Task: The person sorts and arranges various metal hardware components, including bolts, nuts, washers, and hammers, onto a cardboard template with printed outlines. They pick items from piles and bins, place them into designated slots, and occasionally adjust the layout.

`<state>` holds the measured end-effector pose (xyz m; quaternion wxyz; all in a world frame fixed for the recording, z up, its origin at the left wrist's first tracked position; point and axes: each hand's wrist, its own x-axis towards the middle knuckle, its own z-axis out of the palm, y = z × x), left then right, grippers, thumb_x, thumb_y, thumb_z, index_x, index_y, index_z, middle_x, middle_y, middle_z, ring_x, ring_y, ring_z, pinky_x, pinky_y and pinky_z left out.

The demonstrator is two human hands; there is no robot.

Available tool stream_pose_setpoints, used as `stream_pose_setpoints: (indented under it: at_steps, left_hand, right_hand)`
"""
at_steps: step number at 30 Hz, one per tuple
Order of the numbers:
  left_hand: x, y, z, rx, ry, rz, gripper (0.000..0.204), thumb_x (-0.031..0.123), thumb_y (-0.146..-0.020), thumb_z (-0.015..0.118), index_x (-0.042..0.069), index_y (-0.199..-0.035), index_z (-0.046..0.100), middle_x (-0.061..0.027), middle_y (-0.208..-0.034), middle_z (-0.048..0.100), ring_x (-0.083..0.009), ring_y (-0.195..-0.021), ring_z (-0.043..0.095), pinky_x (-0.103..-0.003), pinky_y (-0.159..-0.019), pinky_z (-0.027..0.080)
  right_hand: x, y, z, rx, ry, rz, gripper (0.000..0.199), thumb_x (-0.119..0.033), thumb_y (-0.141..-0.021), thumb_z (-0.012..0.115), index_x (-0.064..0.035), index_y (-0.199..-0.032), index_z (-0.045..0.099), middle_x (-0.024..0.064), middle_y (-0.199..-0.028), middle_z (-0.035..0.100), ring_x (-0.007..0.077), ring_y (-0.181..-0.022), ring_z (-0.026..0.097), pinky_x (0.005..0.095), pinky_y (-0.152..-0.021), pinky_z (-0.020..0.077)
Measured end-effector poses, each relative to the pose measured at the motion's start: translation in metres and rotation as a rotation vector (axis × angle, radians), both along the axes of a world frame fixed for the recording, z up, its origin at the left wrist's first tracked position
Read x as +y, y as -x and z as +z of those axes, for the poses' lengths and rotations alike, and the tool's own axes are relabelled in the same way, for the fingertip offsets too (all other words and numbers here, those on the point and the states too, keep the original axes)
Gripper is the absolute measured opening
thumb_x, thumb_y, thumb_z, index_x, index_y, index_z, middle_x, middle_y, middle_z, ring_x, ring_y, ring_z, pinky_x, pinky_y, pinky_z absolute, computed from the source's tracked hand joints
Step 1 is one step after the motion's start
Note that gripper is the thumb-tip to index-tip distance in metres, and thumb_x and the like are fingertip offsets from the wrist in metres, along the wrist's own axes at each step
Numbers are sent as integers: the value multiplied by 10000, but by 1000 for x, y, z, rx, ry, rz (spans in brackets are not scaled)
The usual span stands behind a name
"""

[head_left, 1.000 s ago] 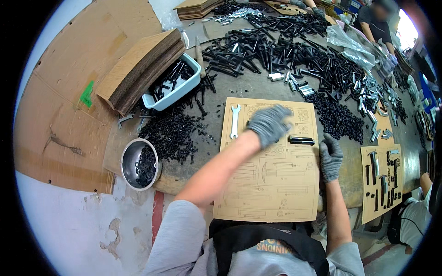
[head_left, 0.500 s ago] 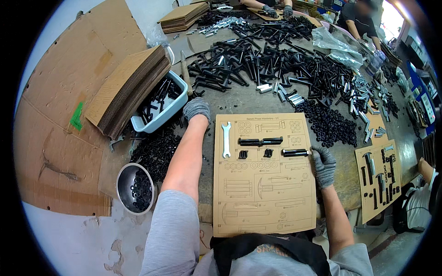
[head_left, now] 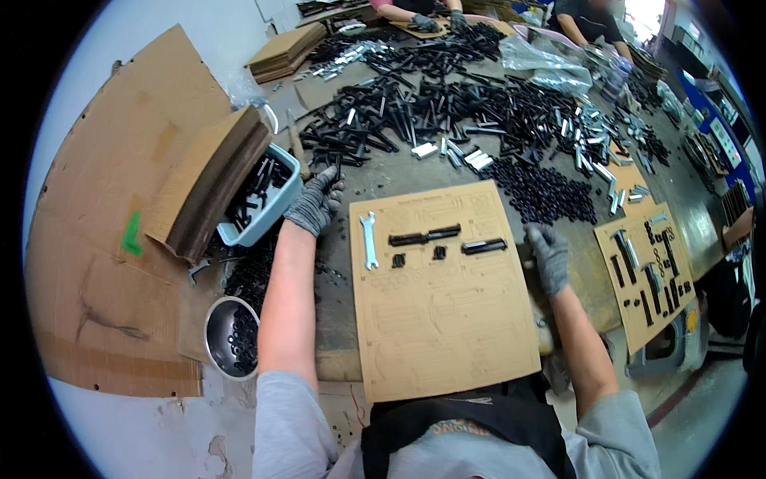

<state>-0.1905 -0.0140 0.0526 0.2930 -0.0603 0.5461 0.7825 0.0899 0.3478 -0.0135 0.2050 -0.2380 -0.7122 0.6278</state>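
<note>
A printed cardboard sheet [head_left: 443, 335] lies in front of me at the table's near edge. On its upper part are a silver open-end wrench [head_left: 369, 241], a pair of black bolts end to end [head_left: 424, 235], two small black clusters [head_left: 399, 261] and another black bolt [head_left: 483, 247]. My left hand [head_left: 313, 206], in a grey glove, is raised beside the blue bin, fingers closed around a thin black bolt [head_left: 337, 166] whose end pokes out. Just off the sheet's right edge is my gloved right hand [head_left: 549, 259], its fingers curled; what they hold, if anything, is hidden.
A blue bin [head_left: 294, 191] of black bolts and a steel bowl [head_left: 209, 339] of black nuts stand left. Ahead spread heaps of black hardware [head_left: 415, 112] and black nuts [head_left: 542, 191]. A filled cardboard sheet [head_left: 638, 319] lies right. Co-workers' hands [head_left: 427, 22] are at the far side.
My left hand has risen from the table beside the bin, with a black bolt now showing in its fingers. My right hand has come slightly away from the sheet's edge. The view has shifted.
</note>
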Motion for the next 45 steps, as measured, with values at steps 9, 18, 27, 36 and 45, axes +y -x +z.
stream_pose_setpoints:
  at_steps: [9,18,27,36,45]
  left_hand:
    - [92,-193,21,1264,629,-774,279,292,-904,592,18,-955,606,-110,-726,611,-275,-649,615,-368,-616,494]
    - [122,-222,-3,1278,1015,-956,293,336,-877,593,48,-844,629,-173,-732,640,-343,-705,631,-434,-660,493]
    - [69,-223,2,886,912,-876,267,281,-858,666,17,-820,659,-123,-680,628,-201,-628,582,-334,-635,482]
    - [34,-296,1,861,683,-566,208,216,-865,668,8,-855,657,-104,-685,613,-170,-625,595,-310,-633,498]
    - [-47,-334,-2,581,819,-517,241,245,-811,710,51,-952,694,-118,-827,690,-227,-731,668,-319,-680,526]
  right_hand:
    - [-20,-25,66,141,75,351,333,-235,-904,651,-36,-1170,626,48,-970,675,110,-881,605,237,-721,517]
    - [-13,-37,43,34,-682,568,184,-96,-810,695,-70,-992,689,103,-895,689,225,-781,667,318,-729,537]
    - [-24,-26,21,95,-1039,371,163,-174,-820,684,-102,-965,705,105,-942,686,281,-807,667,354,-732,544]
    - [-141,-70,45,-23,-49,666,177,-159,-869,666,-11,-966,667,88,-822,671,122,-718,589,289,-674,501]
    - [-181,-106,31,217,-941,884,147,-237,-810,663,-119,-897,665,61,-795,647,249,-717,618,378,-629,503]
